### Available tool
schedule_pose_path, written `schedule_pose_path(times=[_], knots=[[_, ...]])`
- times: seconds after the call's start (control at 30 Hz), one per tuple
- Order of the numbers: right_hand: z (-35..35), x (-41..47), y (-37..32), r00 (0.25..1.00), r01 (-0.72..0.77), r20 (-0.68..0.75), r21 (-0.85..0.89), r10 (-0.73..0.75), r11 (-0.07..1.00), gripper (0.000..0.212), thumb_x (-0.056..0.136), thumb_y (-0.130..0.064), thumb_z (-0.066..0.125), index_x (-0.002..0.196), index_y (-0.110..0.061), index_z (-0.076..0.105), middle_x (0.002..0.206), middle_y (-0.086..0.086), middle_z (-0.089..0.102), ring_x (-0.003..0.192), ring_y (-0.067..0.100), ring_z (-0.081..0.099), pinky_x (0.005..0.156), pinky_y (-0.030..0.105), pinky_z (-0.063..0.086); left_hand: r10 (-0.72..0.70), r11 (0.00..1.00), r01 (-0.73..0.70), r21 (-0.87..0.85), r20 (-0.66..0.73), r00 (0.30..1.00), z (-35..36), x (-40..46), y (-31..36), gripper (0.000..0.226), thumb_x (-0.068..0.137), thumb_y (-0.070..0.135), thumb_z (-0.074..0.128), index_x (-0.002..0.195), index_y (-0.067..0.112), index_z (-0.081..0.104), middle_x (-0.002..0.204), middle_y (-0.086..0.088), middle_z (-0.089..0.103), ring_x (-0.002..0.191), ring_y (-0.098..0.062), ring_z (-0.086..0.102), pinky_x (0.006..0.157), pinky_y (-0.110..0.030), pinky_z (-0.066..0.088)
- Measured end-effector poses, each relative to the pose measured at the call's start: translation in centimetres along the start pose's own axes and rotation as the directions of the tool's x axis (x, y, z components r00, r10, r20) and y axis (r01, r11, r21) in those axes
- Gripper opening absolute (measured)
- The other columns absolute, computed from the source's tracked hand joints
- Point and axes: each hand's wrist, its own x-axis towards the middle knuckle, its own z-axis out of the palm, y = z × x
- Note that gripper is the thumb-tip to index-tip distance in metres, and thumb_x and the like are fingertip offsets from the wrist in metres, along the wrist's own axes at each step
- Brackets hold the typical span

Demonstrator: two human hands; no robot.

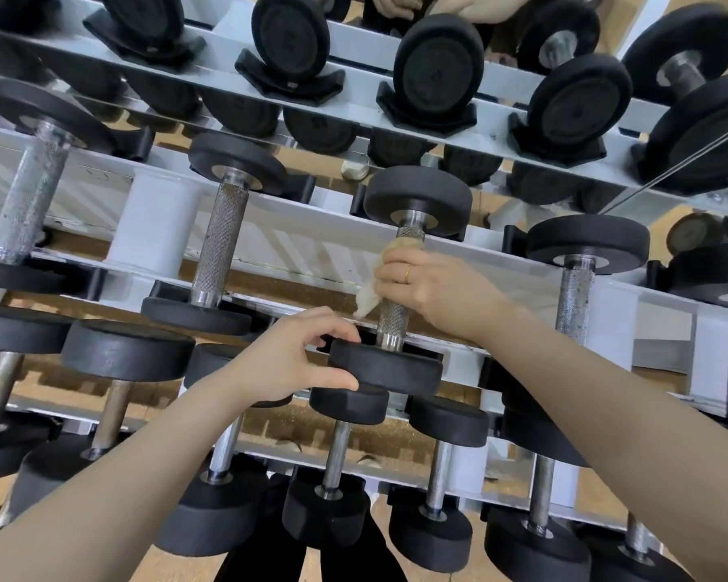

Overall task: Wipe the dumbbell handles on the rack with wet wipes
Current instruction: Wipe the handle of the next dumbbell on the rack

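Note:
A dumbbell with a knurled steel handle (392, 319) lies across the middle tier of the white rack (307, 241). My right hand (431, 287) wraps the handle's upper half with a yellowed wet wipe (368, 296) bunched under the fingers; a tail of the wipe hangs out to the left. My left hand (299, 359) grips the near black weight head (389, 369) of the same dumbbell, thumb below its edge and fingers over its top. The far head (417, 199) sits against the rear rail.
Neighbouring dumbbells lie close on both sides: one handle (219, 245) to the left, another (574, 300) to the right. The upper tier (433, 65) holds larger dumbbells in black cradles. Smaller dumbbells (337, 451) fill the lower tier. A mirror behind reflects the rack and hands.

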Motion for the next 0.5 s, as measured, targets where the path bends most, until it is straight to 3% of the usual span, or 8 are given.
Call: schedule_pose_path(times=[0.13, 0.27, 0.33, 0.4, 0.5], knots=[[-0.6, 1.5, 1.6, 0.991, -0.126, -0.067, -0.138, 0.118, 0.982, 0.026, 0.086, -0.003, 0.041, 0.087, -0.001, 0.067, 0.097, 0.013, 0.066, 0.102, 0.032, 0.061, 0.082, 0.041, 0.053, -0.001, 1.000, 0.001, 0.003, 0.003, 1.000, 0.0, 0.0, 0.0, 0.039, 0.058, 0.052, 0.071, 0.095, 0.054, 0.058, 0.101, 0.023, 0.057, 0.097, -0.001, 0.055, 0.086, -0.010, 0.038], [-0.1, 1.8, 1.1, 0.954, -0.270, -0.163, -0.095, 0.252, 0.958, 0.036, 0.080, -0.007, 0.035, 0.089, 0.002, 0.069, 0.099, 0.015, 0.068, 0.103, 0.031, 0.063, 0.085, 0.039, 0.054, -0.003, 1.000, 0.003, 0.006, 0.004, 1.000, 0.0, 0.0, -0.1, 0.040, 0.059, 0.053, 0.070, 0.097, 0.053, 0.058, 0.102, 0.021, 0.057, 0.099, -0.001, 0.055, 0.086, -0.012, 0.038], [0.2, 1.5, 0.2, 0.922, -0.316, -0.233, 0.017, 0.311, 0.949, 0.027, 0.078, -0.002, 0.045, 0.089, 0.002, 0.069, 0.099, 0.016, 0.067, 0.100, 0.035, 0.062, 0.091, 0.038, 0.051, -0.002, 1.000, 0.002, 0.004, 0.006, 1.000, 0.0, 0.0, -0.1, 0.040, 0.059, 0.054, 0.069, 0.097, 0.053, 0.057, 0.103, 0.020, 0.057, 0.100, 0.000, 0.054, 0.085, -0.009, 0.037], [0.0, 0.7, -0.7, 0.885, -0.335, -0.281, 0.169, 0.371, 0.927, 0.023, 0.066, 0.009, 0.060, 0.084, 0.000, 0.071, 0.093, 0.014, 0.070, 0.085, 0.038, 0.063, 0.087, 0.035, 0.045, 0.000, 1.000, 0.000, 0.000, 0.006, 1.000, 0.0, -0.1, 0.0, 0.039, 0.059, 0.054, 0.069, 0.097, 0.053, 0.057, 0.103, 0.020, 0.056, 0.099, 0.001, 0.054, 0.085, -0.008, 0.037], [-0.7, -1.2, -2.3, 0.920, -0.283, -0.141, 0.410, 0.367, 0.867, 0.030, 0.075, 0.008, 0.049, 0.089, -0.003, 0.073, 0.102, 0.015, 0.069, 0.082, 0.025, 0.059, 0.085, 0.013, 0.034, -0.002, 1.000, 0.002, 0.001, 0.013, 1.000, -0.1, 0.0, 0.1, 0.036, 0.059, 0.053, 0.069, 0.092, 0.043, 0.062, 0.102, 0.020, 0.056, 0.098, 0.003, 0.054, 0.085, -0.009, 0.038]])
